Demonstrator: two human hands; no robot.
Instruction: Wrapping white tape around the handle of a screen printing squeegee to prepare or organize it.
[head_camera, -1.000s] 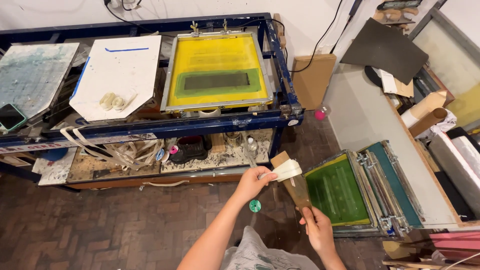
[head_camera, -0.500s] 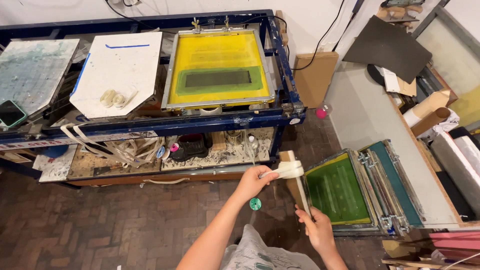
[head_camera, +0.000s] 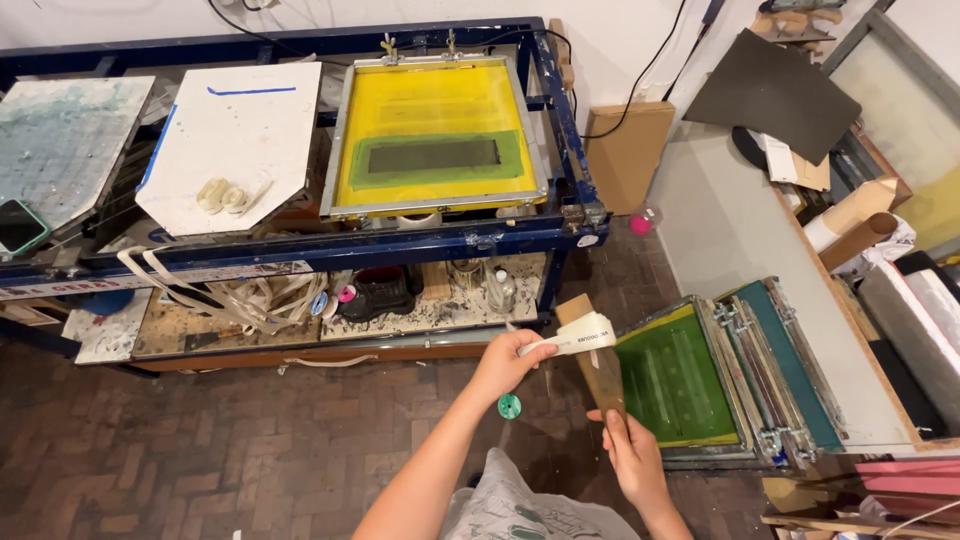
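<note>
Between your two hands you hold a long brown wooden squeegee (head_camera: 598, 365), tilted so that its upper end points away from you. Your right hand (head_camera: 632, 458) is closed around its lower end, fingers wrapped on the handle. Your left hand (head_camera: 503, 362) pinches one end of a cream strip of tape (head_camera: 572, 335), thumb and fingertips pressed together on it, and the strip runs from that pinch across the upper part of the squeegee, where it bends over the wood.

To wrap it well, I judge you should keep the right hand firm so the squeegee does not twist, and hold the strip taut and level from the left hand, so it lies flat without creases. Keep the pinch near the strip's end, clear of any sticky face.

Just below your left hand a small green disc (head_camera: 509, 406) lies on the brick floor (head_camera: 250, 450). Just beyond your right hand, a stack of framed printing screens (head_camera: 730, 375) leans together, the front one green. Ahead of both hands stands the blue metal printing press (head_camera: 560, 150), which carries a yellow screen in a metal frame (head_camera: 435, 135) and a white platen (head_camera: 235, 140); its lower shelf (head_camera: 420, 305), cluttered with straps and pots, sits nearest your left hand.
</note>
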